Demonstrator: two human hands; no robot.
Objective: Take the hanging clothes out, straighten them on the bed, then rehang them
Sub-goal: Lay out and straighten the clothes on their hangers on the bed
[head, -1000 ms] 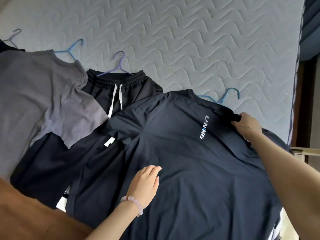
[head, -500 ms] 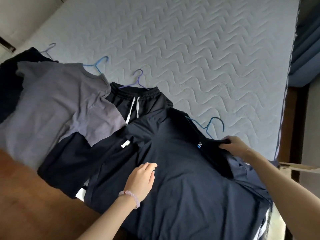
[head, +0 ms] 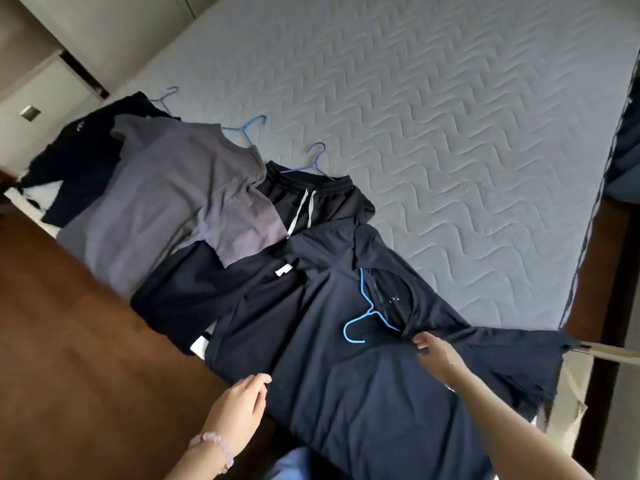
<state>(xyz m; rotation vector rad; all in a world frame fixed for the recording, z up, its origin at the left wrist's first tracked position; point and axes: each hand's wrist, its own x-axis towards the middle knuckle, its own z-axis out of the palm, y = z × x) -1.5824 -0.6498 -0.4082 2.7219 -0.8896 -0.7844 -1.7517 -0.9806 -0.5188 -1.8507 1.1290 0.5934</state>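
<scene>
A dark navy T-shirt [head: 346, 386] lies over the near edge of the bed, its upper part folded back toward me, with a blue hanger [head: 367, 311] lying on top at the neck. My right hand [head: 438, 355] grips the folded shoulder fabric. My left hand [head: 239, 403] rests with relaxed fingers on the shirt's lower left edge. Left of it lie black drawstring shorts [head: 322, 199] on a purple hanger [head: 317, 161], a grey T-shirt [head: 166, 202] on a blue hanger [head: 249, 128], and a dark garment [head: 83, 150] at the far left.
The quilted light blue mattress [head: 433, 133] stretches away behind the clothes. Brown wooden floor [head: 69, 341] runs along the near left. A white cabinet [head: 41, 95] stands at the far left, and dark bedding [head: 623, 150] hangs at the right edge.
My right hand has pulled the navy shirt's top back toward me, folding it over and bringing the blue hanger onto the shirt. My left hand slid to the shirt's lower edge.
</scene>
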